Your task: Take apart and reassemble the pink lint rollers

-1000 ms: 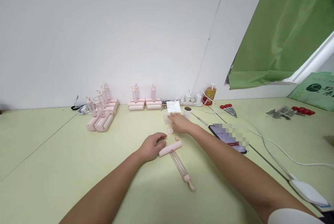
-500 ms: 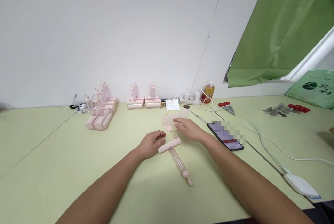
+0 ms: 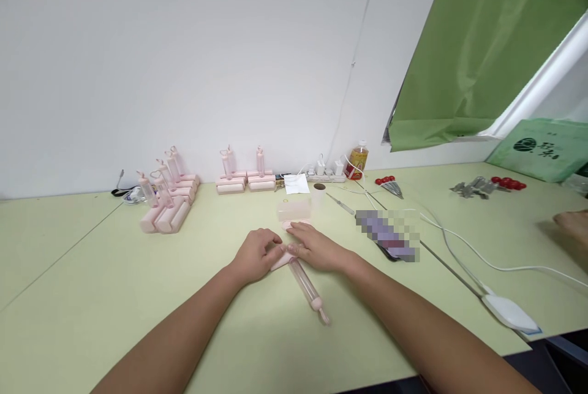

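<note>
pieces of pale pink (image 3: 177, 213), with clear tubes set upright, are grouped at the far left, and similar pink pieces (image 3: 261, 185) are set by the wall at far centre. the left hand (image 3: 256, 256) is half curled, thumb and fingers brought narrowly to a pink bar (image 3: 282, 261); whether it is gripped cannot be told. the bar is placed at centre between the hands, and from it a clear tube (image 3: 304, 279) is pointed towards the near right. beyond, a translucent box (image 3: 294, 210) is seen. the right hand (image 3: 319, 247) is spread fairly wide, its thumb brought to the bar, and a flat pink piece (image 3: 285, 225) is partly covered by its fingertips; its hold cannot be told. farther right, a screwdriver (image 3: 340, 204) and a phone (image 3: 388, 238) are laid.
</note>
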Demonstrator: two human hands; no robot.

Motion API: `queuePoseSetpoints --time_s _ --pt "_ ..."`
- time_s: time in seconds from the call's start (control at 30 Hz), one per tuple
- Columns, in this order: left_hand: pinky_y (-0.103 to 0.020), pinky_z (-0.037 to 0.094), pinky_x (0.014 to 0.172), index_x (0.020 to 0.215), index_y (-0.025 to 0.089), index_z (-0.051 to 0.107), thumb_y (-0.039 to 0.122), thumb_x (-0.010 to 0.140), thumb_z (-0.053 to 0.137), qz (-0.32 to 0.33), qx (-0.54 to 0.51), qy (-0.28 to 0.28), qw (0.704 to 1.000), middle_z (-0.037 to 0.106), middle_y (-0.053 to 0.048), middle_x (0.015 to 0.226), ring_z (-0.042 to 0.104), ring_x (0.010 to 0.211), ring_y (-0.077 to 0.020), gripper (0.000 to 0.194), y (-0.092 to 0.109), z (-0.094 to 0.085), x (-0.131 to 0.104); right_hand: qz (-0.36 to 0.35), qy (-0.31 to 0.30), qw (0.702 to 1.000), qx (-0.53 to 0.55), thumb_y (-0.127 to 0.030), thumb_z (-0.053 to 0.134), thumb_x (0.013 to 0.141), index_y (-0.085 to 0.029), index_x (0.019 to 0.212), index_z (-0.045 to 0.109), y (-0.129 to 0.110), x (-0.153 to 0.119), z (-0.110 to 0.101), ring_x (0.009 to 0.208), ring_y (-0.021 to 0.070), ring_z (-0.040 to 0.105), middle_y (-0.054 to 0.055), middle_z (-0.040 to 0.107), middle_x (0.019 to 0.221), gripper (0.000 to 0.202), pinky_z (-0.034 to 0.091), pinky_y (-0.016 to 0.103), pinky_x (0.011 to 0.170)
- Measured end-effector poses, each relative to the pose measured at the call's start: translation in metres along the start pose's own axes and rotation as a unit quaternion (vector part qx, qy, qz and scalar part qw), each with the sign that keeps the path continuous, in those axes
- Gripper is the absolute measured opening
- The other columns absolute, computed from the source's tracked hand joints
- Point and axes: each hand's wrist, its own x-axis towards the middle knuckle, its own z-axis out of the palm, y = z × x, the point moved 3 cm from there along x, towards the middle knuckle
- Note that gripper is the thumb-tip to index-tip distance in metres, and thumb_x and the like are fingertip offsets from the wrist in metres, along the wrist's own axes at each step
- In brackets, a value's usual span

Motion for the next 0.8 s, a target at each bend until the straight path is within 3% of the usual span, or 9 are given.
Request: queuePoseSetpoints --time_s 0.13,0.23,0.37,0.47,0.57,0.63,0.7,0.8 --pt "-0.034 0.039 0.072 0.071 0.018 0.06 0.053 0.082 0.053 0.052 0.119 -0.048 0.99 0.059 -0.004 0.075 0.052 0.076 -0.0203 0.037 0.015 0.004 -0.005 0.021 0.073 0.996 0.047 -0.04 0.048 0.09 -0.018 0.13 0.054 0.008 0.0 -0.005 0.129 0.0284 0.044 0.013 0.051 0.137 0.046 0.035 0.047 0.106" --pt "-0.03 0.037 0.066 0.067 0.018 0.054 0.045 0.086 0.048 0.047 0.109 -0.066 0.991 0.056 -0.003 0.071 0.05 0.069 -0.0177 0.033 0.014 0.006 -0.006 0.068 0.138 0.983 0.096 -0.038 0.049 0.09 -0.019 0.125 0.057 0.016 0.002 -0.009 0.117 0.0262 0.054 0.012 0.059 0.128 0.041 0.044 0.043 0.096" --pt "-0.027 0.037 0.06 0.073 0.019 0.052 0.039 0.088 0.045 -0.001 0.059 0.012 0.998 0.054 -0.002 0.076 0.05 0.067 -0.0154 0.026 0.002 -0.001 -0.002 0.14 0.198 0.959 0.145 -0.041 0.05 0.088 -0.019 0.121 0.057 0.019 0.001 -0.014 0.098 0.0224 0.06 0.011 0.063 0.117 0.039 0.049 0.037 0.081" --pt "-0.029 0.039 0.064 0.076 0.02 0.054 0.039 0.087 0.047 -0.044 0.038 0.092 0.994 0.056 -0.002 0.079 0.052 0.071 -0.0162 0.024 -0.006 -0.007 -0.002 0.136 0.156 0.966 0.157 -0.044 0.055 0.086 -0.02 0.129 0.049 0.01 -0.001 -0.015 0.084 0.0183 0.061 0.01 0.063 0.11 0.05 0.048 0.031 0.071" --pt "-0.028 0.04 0.061 0.081 0.019 0.056 0.044 0.081 0.057 -0.11 -0.1 0.084 0.985 0.058 -0.001 0.075 0.054 0.066 -0.0152 0.025 -0.011 -0.004 -0.003 0.089 0.04 0.987 0.124 -0.038 0.06 0.082 -0.021 0.126 0.054 -0.001 -0.004 -0.012 0.073 0.0157 0.057 0.005 0.064 0.094 0.047 0.043 0.027 0.065" --pt "-0.027 0.043 0.059 0.096 0.02 0.055 0.045 0.078 0.062 -0.153 -0.268 0.039 0.95 0.061 0.0 0.075 0.056 0.061 -0.0142 0.033 -0.011 0.001 -0.004 0.053 -0.023 0.992 0.108 -0.032 0.058 0.083 -0.021 0.118 0.06 -0.006 -0.006 -0.012 0.068 0.0142 0.054 0.001 0.061 0.079 0.036 0.039 0.024 0.061" --pt "-0.028 0.046 0.06 0.111 0.02 0.05 0.044 0.077 0.064 -0.191 -0.417 -0.01 0.889 0.065 -0.001 0.079 0.061 0.061 -0.015 0.044 -0.01 0.005 -0.004 0.023 -0.057 0.992 0.112 -0.028 0.056 0.084 -0.021 0.115 0.062 -0.008 -0.007 -0.015 0.064 0.0127 0.05 -0.002 0.056 0.071 0.032 0.036 0.023 0.059" --pt "-0.031 0.05 0.065 0.111 0.017 0.054 0.042 0.078 0.066 -0.226 -0.538 -0.089 0.807 0.068 -0.006 0.082 0.067 0.068 -0.019 0.043 -0.006 0.007 -0.006 -0.003 -0.081 0.988 0.13 -0.027 0.058 0.083 -0.021 0.115 0.062 -0.01 -0.008 -0.018 0.062 0.0111 0.046 -0.003 0.052 0.068 0.033 0.034 0.021 0.058"
